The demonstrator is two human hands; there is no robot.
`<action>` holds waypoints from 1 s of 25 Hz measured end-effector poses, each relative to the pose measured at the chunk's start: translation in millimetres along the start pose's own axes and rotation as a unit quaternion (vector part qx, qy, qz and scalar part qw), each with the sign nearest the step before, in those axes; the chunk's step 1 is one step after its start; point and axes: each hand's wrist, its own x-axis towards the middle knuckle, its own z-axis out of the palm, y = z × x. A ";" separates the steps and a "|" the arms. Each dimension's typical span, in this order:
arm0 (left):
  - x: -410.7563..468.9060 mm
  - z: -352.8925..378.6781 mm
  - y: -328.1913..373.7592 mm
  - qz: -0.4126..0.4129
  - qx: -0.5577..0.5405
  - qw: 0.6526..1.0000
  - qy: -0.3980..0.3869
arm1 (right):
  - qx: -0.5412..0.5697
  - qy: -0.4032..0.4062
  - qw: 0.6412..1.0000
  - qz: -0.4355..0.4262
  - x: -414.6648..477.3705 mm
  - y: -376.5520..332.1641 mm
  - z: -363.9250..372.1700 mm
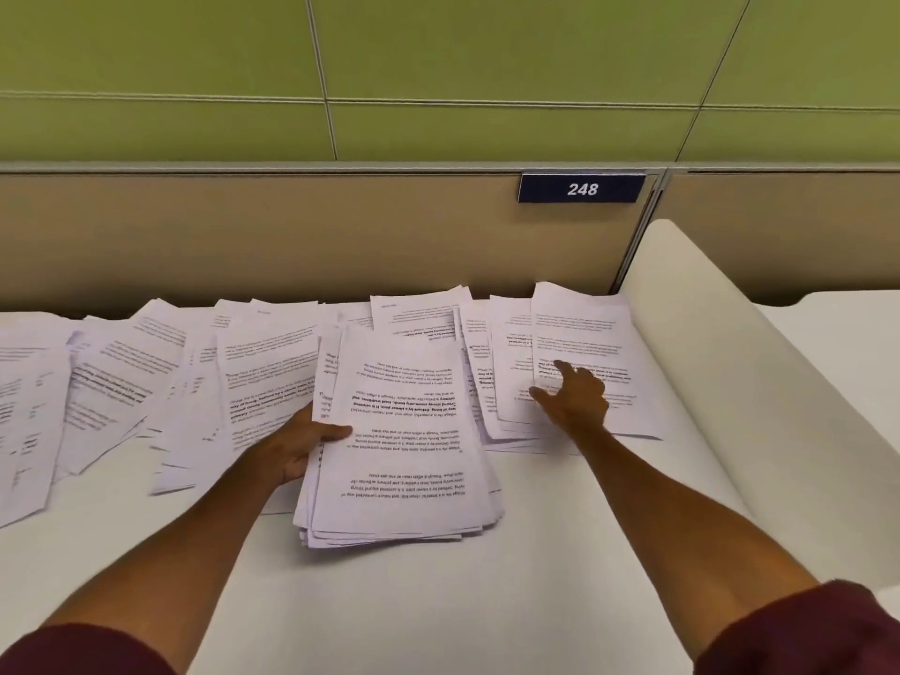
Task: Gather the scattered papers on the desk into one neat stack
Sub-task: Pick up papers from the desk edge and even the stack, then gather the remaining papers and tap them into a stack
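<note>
Thumb on top, the left grip (pixel 297 448) clasps the left edge of the ragged stack (pixel 404 431) at the middle of the table (pixel 438 601). The right grip (pixel 577 399), fingers spread and holding nothing, rests on loose sheets (pixel 584 328) toward the far right edge. Gathering looks about midway; next, slide those sheets onto the stack. More scattered papers (pixel 112 382) wait along the far left.

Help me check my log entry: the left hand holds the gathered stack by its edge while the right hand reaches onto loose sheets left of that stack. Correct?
One detail is wrong. In the head view the right hand touches loose sheets lying right of the stack, not left of it. The left hand does hold the stack by its edge.
</note>
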 end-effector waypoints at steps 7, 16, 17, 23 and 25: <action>14.3 5.4 6.3 0.020 -0.001 1.000 0.008 | 0.015 -0.001 0.998 -0.055 8.0 13.5 13.6; 23.0 10.8 5.1 -0.003 0.035 0.998 0.052 | -0.033 -0.007 0.987 0.157 31.0 49.4 -10.9; 23.7 11.5 4.1 -0.002 0.034 0.998 0.058 | -0.040 -0.013 0.987 0.154 30.4 46.0 -12.7; 27.2 15.1 2.0 0.001 0.034 0.996 0.086 | -0.011 -0.048 0.974 0.220 36.2 37.2 -27.7; 25.8 16.8 2.6 0.004 0.037 0.995 0.090 | 0.006 -0.075 0.970 0.230 38.4 26.7 -26.2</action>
